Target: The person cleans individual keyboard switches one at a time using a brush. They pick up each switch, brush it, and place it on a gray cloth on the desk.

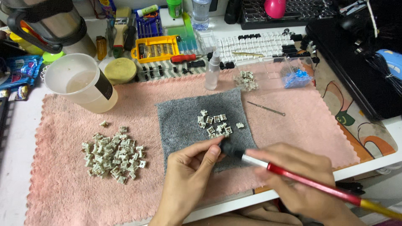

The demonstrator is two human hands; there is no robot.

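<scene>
My left hand (190,171) pinches something small between thumb and fingers over the near edge of a grey cloth (180,121); the thing itself is hidden by the fingertips and brush tip. My right hand (295,175) grips a red-handled brush (301,178) whose dark bristles (228,148) touch my left fingertips. Several small pale keyboard switches (214,124) lie on the grey cloth just beyond my hands. A large heap of the same switches (112,157) lies on the pink towel (293,121) to the left.
A translucent measuring cup (79,83) stands at back left by a round yellow lid (120,70). A spray bottle (212,71), red screwdriver (186,57), yellow bit case (155,48), clear box with blue parts (289,73), keycaps (255,44) and a thin metal pick (266,109) lie behind.
</scene>
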